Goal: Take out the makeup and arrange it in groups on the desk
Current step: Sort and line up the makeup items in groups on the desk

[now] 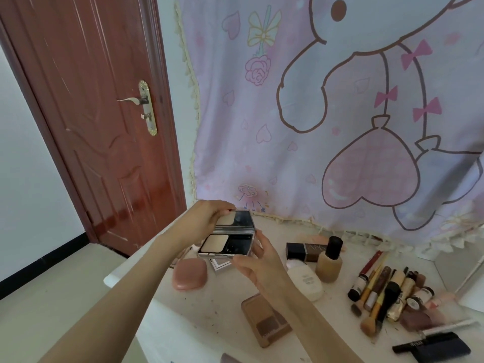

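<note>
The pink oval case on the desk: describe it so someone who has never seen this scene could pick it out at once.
Start at the white desk below the pink cartoon wall cloth, and look at its left end nearest the red door. The pink oval case lies flat there, just below the open compact held in both hands. It is the only rounded, plain salmon-pink piece; its neighbours are angular or bottle-shaped.

Two hands (207, 218), one open compact (230, 237)

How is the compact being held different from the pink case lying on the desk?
The silver compact is open, showing its mirror and a pale powder pan; the pink case is shut. The compact is square-edged and held up by the left hand and right hand; the case is rounded and rests on the desk.
</note>
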`<state>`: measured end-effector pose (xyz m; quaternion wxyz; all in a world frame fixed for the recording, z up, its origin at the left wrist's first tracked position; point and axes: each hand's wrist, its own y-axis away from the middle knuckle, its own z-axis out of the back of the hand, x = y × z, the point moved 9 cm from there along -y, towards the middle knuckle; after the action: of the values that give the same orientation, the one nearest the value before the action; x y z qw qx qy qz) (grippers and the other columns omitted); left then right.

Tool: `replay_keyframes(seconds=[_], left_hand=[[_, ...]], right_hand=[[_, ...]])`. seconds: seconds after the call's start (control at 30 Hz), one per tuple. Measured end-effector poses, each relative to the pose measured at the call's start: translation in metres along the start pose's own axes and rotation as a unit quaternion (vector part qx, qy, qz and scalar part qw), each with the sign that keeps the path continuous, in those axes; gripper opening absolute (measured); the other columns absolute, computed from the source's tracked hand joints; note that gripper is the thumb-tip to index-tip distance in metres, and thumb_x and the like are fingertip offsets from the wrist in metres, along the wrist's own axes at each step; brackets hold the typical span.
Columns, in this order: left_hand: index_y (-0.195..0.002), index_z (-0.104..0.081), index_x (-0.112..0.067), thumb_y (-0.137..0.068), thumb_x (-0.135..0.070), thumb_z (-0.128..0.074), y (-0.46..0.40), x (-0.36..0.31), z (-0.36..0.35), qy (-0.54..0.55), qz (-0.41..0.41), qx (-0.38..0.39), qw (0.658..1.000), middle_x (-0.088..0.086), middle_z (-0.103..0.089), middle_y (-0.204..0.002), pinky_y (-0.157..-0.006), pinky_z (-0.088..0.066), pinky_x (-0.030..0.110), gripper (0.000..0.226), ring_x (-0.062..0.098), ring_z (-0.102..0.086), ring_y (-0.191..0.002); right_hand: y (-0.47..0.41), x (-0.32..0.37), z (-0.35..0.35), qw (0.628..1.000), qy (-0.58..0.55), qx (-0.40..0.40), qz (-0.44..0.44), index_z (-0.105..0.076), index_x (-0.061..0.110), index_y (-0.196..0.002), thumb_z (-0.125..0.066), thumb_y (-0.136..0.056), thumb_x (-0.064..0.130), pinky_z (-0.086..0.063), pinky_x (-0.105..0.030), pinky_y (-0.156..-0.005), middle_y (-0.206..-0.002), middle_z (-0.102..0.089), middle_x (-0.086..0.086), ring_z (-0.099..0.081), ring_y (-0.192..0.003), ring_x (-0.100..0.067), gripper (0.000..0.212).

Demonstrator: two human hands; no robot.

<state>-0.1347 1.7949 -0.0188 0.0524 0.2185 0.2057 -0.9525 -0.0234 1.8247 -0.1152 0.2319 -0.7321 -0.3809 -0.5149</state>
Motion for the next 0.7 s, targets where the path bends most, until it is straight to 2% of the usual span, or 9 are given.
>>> replay_keyframes(seconds=[0.1,0.17,0.3,0.43,0.53,0.63,0.7], left_hand=[[-0.108,-0.066,-0.009,-0.096,-0.010,-0.046,-0.019,0.025,0.005,-0.021,0.014,-0.003,1.000,0.001,-0.067,-0.102,-0.073,-0.034,0.004,0.023,0.011,-0.057,-0.088],[-0.109,-0.066,-0.008,-0.097,-0.011,-0.045,-0.033,0.040,0.009,-0.039,0.025,-0.004,0.999,0.002,-0.066,-0.103,-0.073,-0.034,0.011,0.024,0.010,-0.055,-0.087],[-0.109,-0.066,-0.010,-0.096,-0.010,-0.046,-0.066,0.072,0.013,-0.071,0.033,-0.008,0.997,0.005,-0.063,-0.100,-0.078,-0.039,0.024,0.024,0.021,-0.058,-0.091],[-0.111,-0.066,-0.014,-0.097,-0.012,-0.044,-0.103,0.111,0.006,-0.110,0.046,-0.003,0.993,0.005,-0.061,-0.101,-0.082,-0.044,0.034,0.026,0.023,-0.057,-0.094],[-0.113,-0.065,-0.016,-0.097,-0.011,-0.043,-0.129,0.136,-0.003,-0.134,0.056,-0.002,0.989,0.004,-0.061,-0.103,-0.077,-0.039,0.029,0.028,0.022,-0.055,-0.097],[-0.111,-0.066,-0.016,-0.095,-0.007,-0.043,-0.148,0.154,-0.014,-0.150,0.043,0.002,0.988,0.005,-0.061,-0.100,-0.074,-0.035,0.027,0.030,0.024,-0.053,-0.099],[-0.110,-0.067,-0.016,-0.094,-0.005,-0.044,-0.154,0.165,-0.023,-0.159,0.028,0.014,0.987,0.007,-0.062,-0.099,-0.080,-0.040,0.033,0.030,0.026,-0.053,-0.100]], right_hand=[[-0.024,0.001,-0.010,0.997,-0.059,0.030,-0.038,-0.054,0.012,-0.115,-0.048,-0.084,-0.019,-0.057,-0.034,-0.079,-0.104,-0.068,-0.012,-0.066,-0.096,-0.030,0.044],[-0.044,-0.001,-0.010,0.996,-0.062,0.029,-0.053,-0.053,0.010,-0.119,-0.045,-0.085,-0.019,-0.056,-0.035,-0.081,-0.099,-0.069,-0.016,-0.067,-0.093,-0.030,0.046],[-0.091,-0.010,-0.008,0.996,-0.038,0.005,-0.075,-0.043,0.008,-0.133,-0.044,-0.083,-0.021,-0.053,-0.040,-0.089,-0.117,-0.059,-0.026,-0.064,-0.102,-0.035,0.058],[-0.142,-0.015,-0.004,0.997,0.015,-0.012,-0.071,-0.043,0.007,-0.131,-0.045,-0.082,-0.022,-0.054,-0.035,-0.086,-0.109,-0.062,-0.019,-0.063,-0.101,-0.031,0.057],[-0.179,-0.020,0.000,0.997,0.052,-0.025,-0.059,-0.049,0.011,-0.120,-0.045,-0.081,-0.023,-0.053,-0.033,-0.085,-0.100,-0.062,-0.013,-0.061,-0.102,-0.030,0.052],[-0.209,-0.028,0.011,0.984,0.164,-0.058,-0.042,-0.055,0.009,-0.115,-0.051,-0.080,-0.016,-0.053,-0.033,-0.086,-0.095,-0.062,-0.012,-0.061,-0.093,-0.025,0.043],[-0.220,-0.029,0.013,0.963,0.262,-0.061,-0.027,-0.058,0.011,-0.111,-0.055,-0.081,-0.008,-0.050,-0.019,-0.076,-0.093,-0.061,-0.006,-0.058,-0.085,-0.016,0.036]])
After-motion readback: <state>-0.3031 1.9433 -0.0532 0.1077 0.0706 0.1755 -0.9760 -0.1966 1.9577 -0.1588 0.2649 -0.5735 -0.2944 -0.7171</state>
